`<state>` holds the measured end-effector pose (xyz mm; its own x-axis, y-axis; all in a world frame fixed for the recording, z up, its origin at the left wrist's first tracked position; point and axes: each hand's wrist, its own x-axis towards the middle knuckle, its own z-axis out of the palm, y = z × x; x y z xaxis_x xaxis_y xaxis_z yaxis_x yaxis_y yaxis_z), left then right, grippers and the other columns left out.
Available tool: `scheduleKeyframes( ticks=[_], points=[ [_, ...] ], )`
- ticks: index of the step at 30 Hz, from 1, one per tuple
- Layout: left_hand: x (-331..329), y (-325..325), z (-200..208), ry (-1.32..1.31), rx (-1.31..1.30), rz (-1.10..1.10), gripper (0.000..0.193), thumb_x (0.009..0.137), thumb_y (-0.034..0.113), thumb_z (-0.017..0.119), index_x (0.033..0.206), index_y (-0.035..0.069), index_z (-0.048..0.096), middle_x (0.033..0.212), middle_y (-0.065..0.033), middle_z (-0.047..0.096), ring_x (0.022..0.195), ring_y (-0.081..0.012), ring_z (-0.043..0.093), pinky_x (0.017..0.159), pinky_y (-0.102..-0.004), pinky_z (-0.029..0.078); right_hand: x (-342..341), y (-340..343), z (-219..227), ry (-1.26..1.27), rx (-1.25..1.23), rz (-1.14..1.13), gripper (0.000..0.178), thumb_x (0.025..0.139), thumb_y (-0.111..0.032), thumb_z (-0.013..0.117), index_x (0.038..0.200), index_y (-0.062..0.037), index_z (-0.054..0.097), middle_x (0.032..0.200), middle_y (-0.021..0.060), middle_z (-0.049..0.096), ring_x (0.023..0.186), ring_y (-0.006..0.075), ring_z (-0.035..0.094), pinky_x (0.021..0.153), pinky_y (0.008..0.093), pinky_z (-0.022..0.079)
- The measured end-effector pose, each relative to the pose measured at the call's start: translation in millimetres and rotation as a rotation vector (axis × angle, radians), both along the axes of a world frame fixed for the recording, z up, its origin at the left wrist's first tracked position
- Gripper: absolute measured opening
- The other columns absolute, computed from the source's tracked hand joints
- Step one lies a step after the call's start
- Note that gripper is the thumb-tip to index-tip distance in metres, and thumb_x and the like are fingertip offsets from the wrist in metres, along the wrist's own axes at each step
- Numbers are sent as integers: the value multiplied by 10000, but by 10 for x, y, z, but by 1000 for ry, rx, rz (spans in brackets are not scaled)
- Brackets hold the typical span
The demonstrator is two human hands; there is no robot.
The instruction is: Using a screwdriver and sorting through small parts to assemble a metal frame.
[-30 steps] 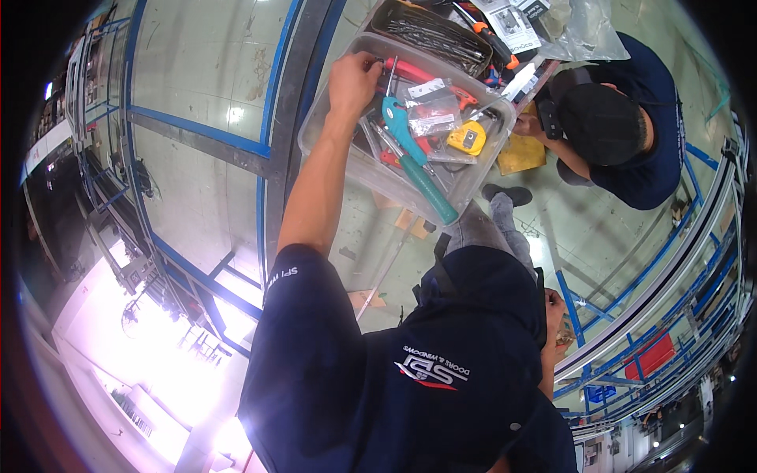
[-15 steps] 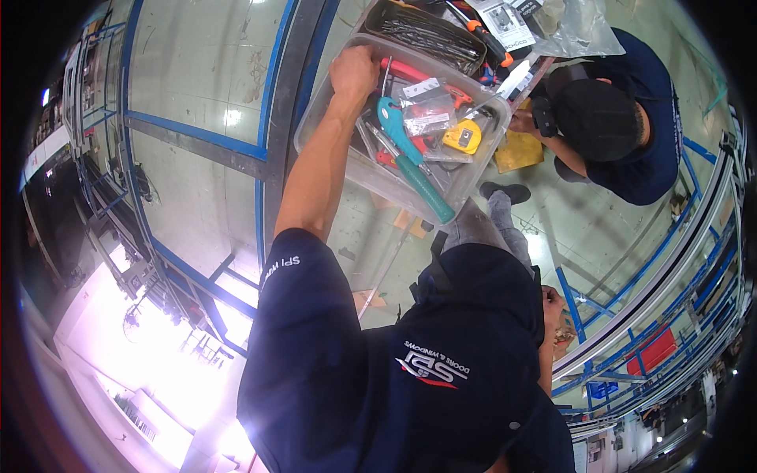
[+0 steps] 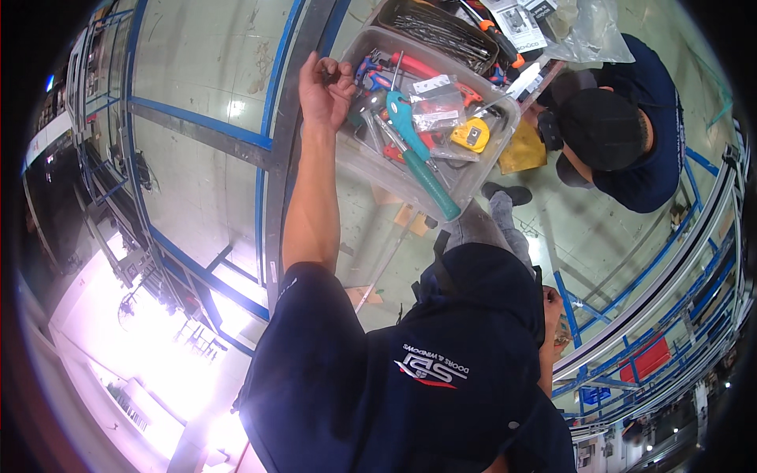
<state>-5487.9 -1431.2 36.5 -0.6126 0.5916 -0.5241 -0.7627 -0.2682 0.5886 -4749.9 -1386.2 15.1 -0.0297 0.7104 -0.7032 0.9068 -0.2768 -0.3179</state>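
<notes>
One left hand [image 3: 326, 93], half-curled by the tub [image 3: 378, 171], upper frame, hold unclear; right hand [image 3: 553, 307], centre right, I can't tell. Reaching in, I'd skirt the teal tool [image 3: 403, 122].

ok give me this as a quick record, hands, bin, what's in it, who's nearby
left hand: palm up, fingers curled, by the left edge of the bin; cannot tell if it holds something small
right hand: low at the person's right, grip unclear
bin contents: teal tool, green handle, yellow tape measure, plastic packets
far side of bin: long metal bits
co-worker: at the right, dark cap
</notes>
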Motion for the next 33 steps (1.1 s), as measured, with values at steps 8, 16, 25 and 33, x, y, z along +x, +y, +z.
scheduleKeyframes(
  ticks=[8,16,25,33],
  points=[
    [-48,318,-104,666,-703,-525,307,959,282,699,1051,-6,753,794,-47,687,660,-112,563,594,-255,455,22,37,79,-71,15,7,197,946,-214,678,1034,-52,749,800,148,722,743,230,705,728,366,547],
    [11,627,-474,1488,-1284,-961,262,872,211,687,1093,98,773,1036,-180,744,994,-400,694,866,-492,553,-15,38,121,-59,36,17,197,958,-215,670,1027,-44,743,812,137,728,730,211,696,711,358,541],
    [-52,542,-479,1580,-1247,-916,241,911,205,648,1042,13,715,991,-212,738,967,-375,710,832,-480,553,118,3,-35,-12,38,19,224,962,-239,662,1023,-39,743,807,143,733,728,225,704,707,370,541],
    [61,-89,132,-86,143,-149,182,945,216,508,813,99,463,672,26,346,578,-100,327,550,-259,312,-3,0,34,-14,28,15,215,958,-199,645,1026,-18,739,799,143,730,729,221,706,706,367,542]
  ],
)
